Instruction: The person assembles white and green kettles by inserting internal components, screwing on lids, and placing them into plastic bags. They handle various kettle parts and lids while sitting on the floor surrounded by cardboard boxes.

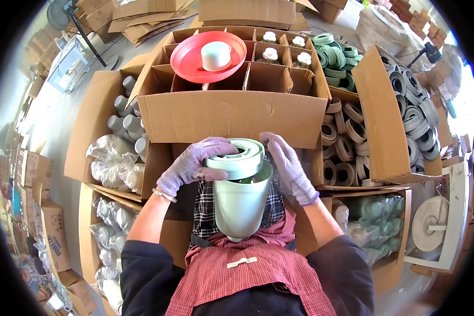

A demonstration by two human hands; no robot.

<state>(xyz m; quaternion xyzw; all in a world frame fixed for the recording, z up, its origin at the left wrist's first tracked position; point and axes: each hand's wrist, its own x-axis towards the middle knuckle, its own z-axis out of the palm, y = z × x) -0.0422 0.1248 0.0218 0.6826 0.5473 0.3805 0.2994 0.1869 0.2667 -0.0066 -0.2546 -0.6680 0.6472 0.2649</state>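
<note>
In front of my lap stands a pale green tapered canister [240, 205], wide at its mouth and narrowing to a rounded base. A round pale green screw ring lid [242, 168] with a hole in its middle is tilted over the mouth. My left hand [197, 162], in a grey glove, grips the lid from its left side. On the other side my gloved right hand [289, 166] lies along the canister's rim with its fingers stretched out; whether it touches is unclear. Something dark and shiny shows inside the canister, too little to name.
Ahead is a divided cardboard box [231, 116] with several white-capped clear bottles and a red dish [183, 55] holding a pale cup [216, 56]. Boxes of grey cups [133, 125] stand left. Grey-brown rings [345, 142], green rings [332, 55] and bagged green parts [376, 208] lie right.
</note>
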